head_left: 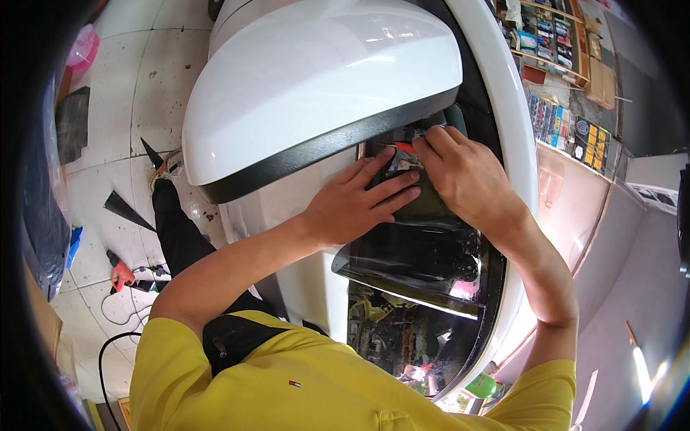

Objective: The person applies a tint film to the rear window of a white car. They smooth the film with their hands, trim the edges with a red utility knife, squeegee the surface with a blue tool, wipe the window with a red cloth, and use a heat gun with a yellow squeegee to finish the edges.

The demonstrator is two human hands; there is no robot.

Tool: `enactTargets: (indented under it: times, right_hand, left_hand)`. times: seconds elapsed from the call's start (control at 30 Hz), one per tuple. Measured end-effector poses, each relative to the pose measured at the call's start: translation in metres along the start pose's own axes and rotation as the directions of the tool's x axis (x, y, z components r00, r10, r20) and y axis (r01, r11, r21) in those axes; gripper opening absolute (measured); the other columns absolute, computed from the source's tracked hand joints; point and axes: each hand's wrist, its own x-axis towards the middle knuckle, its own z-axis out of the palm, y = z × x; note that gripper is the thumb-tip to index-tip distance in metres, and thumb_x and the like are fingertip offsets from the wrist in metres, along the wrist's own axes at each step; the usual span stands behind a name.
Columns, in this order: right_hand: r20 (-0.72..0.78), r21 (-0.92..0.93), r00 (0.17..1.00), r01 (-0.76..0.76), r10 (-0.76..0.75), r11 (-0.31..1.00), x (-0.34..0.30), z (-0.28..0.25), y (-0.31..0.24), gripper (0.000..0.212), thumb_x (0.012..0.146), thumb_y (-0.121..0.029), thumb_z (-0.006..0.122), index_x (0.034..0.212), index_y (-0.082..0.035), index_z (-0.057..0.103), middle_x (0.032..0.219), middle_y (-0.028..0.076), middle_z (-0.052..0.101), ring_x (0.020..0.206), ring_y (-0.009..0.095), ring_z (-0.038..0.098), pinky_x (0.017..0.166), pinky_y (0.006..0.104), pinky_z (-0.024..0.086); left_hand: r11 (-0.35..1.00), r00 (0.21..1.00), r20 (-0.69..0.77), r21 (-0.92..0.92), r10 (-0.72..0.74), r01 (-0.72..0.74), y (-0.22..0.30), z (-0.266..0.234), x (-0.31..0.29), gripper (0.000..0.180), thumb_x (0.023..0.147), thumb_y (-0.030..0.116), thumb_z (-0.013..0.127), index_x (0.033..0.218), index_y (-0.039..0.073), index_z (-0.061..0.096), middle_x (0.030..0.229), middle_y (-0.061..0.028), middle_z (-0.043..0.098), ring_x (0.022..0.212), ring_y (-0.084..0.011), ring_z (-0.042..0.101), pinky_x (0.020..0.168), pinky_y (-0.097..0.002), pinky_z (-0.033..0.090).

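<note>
Fingers spread, my left hand (348, 205) lies flat on the front corner of a dark film sheet (417, 248) on the car's side window. My right hand (467, 172) is closed beside it, close to the mirror's underside, its fingers pinched on a small flat red piece (405, 147); its full shape is hidden by the fingers. The film's lower edge stands out over the window (410, 327), with a bright line along it. The white side mirror (323, 93) with a black lower trim hangs just beyond both hands.
The white roof edge (528, 172) curves along the right. On the tiled floor at left lie black offcuts (126, 210), a red-handled heat gun or similar tool (122, 274) and its cord. Shelves with boxes (550, 36) stand at upper right. A green object (481, 386) is beyond the roof.
</note>
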Motion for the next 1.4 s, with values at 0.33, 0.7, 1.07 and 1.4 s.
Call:
enactTargets:
  times: [0.33,0.7,1.07,1.4]
  right_hand:
    - [0.128,-0.074,0.991,-0.013,0.023,0.997,0.005,-0.005,-0.001,0.018,0.087,-0.011,0.072,0.1,0.002,0.075,0.099,0.01,0.062,0.094,0.024,0.069,0.072,0.0338,0.061]
    - [0.185,-0.002,0.977,-0.105,0.103,0.995,-0.004,-0.015,-0.006,0.024,0.084,0.001,0.068,0.108,0.003,0.069,0.103,0.011,0.058,0.097,0.029,0.066,0.076,0.0406,0.059]
    - [-0.056,0.368,0.882,-0.418,0.468,0.831,-0.083,-0.066,-0.007,0.017,0.099,0.001,0.069,0.116,0.003,0.068,0.097,0.016,0.062,0.081,0.033,0.068,0.068,0.0428,0.056]
    - [-0.004,0.74,-0.169,-0.663,0.986,-0.111,-0.347,-0.082,-0.135,0.024,0.112,-0.024,0.068,0.114,-0.001,0.075,0.073,-0.006,0.053,0.068,0.003,0.043,0.06,0.0247,0.034]
  left_hand:
    - [0.999,0.999,0.033,-0.03,-0.01,0.011,0.0,0.0,0.0,0.068,0.095,0.042,0.073,0.159,0.027,0.056,0.169,0.0003,0.048,0.158,-0.0408,0.041,0.124,-0.0519,0.046]
    - [0.998,0.999,0.047,-0.052,-0.027,0.03,0.001,0.001,0.0,0.07,0.094,0.041,0.076,0.159,0.028,0.056,0.168,0.0004,0.048,0.158,-0.0415,0.041,0.119,-0.0499,0.049]
    - [0.976,0.981,0.066,-0.108,-0.183,0.189,0.004,-0.017,0.012,0.079,0.083,0.033,0.09,0.155,0.02,0.059,0.163,-0.0045,0.05,0.157,-0.0428,0.041,0.119,-0.0546,0.044]
    - [0.787,0.766,0.391,-0.571,0.511,-0.234,0.11,-0.102,0.171,0.071,0.092,0.064,0.077,0.131,0.005,0.075,0.13,-0.0144,0.075,0.143,-0.0364,0.059,0.123,-0.0543,0.037]
